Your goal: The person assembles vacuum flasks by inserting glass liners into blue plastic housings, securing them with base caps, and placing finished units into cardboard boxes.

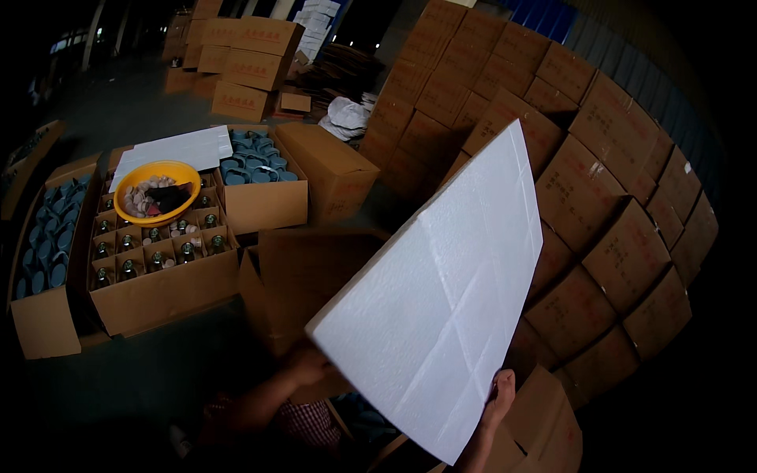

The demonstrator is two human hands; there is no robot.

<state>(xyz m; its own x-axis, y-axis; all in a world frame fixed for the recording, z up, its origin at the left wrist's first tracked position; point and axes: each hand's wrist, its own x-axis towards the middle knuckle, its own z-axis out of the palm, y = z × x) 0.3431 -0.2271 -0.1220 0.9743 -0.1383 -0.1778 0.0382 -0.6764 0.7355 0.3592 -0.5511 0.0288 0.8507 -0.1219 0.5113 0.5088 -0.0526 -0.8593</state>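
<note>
A large white foam sheet [441, 299] with shallow grooves is held tilted in front of me. My right hand [500, 396] grips its lower right edge, with the fingers curled at the rim. Beside the sheet's left corner is my left hand [306, 365], dim and blurred; its fingers are partly hidden, so whether it grips the sheet is unclear. Beneath the sheet, an open carton holds dark blue-grey items [364, 416], largely covered. Another open cardboard box [307, 260] stands just beyond my left hand.
At left, a divided carton [169, 293] holds glass bottles, with a yellow basin [158, 221] of small items on top. Cartons of blue-grey lidded containers [256, 162] flank it. Stacked sealed cartons [583, 181] rise at right. More cartons [256, 67] stand far back.
</note>
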